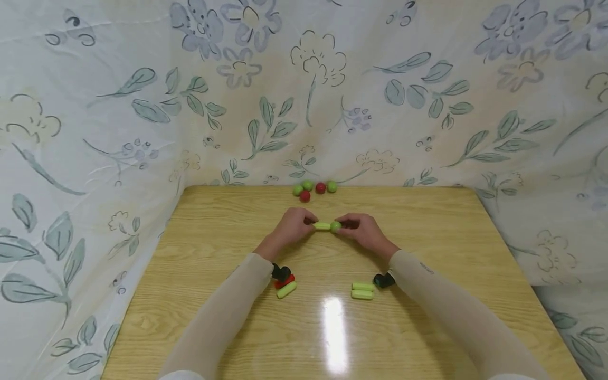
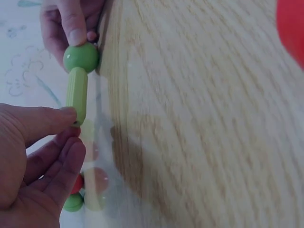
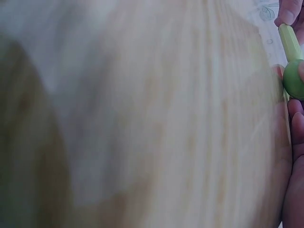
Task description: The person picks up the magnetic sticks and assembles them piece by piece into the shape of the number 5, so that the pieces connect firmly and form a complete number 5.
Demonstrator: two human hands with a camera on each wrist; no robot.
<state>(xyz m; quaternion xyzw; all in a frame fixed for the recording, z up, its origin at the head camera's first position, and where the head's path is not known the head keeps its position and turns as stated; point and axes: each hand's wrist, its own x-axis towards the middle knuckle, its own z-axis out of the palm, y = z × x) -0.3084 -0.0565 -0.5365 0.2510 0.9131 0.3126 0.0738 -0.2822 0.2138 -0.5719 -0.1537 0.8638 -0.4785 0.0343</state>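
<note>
My left hand (image 1: 295,226) pinches one end of a light green ribbed stick (image 2: 77,92) between thumb and fingers. At the stick's other end is a green ball (image 2: 81,58), which my right hand (image 1: 364,231) holds with its fingertips. Stick and ball meet end to end in a line between the two hands, above the far middle of the table. In the right wrist view the ball and stick show only at the right edge, with part of the right hand's fingers.
Beyond the hands, several green balls (image 1: 332,186) and red balls (image 1: 305,196) lie near the table's back edge. Two light green sticks (image 1: 362,294) lie side by side near the right wrist. By the left wrist are another light green stick (image 1: 286,290) and red pieces (image 1: 285,281), partly covered.
</note>
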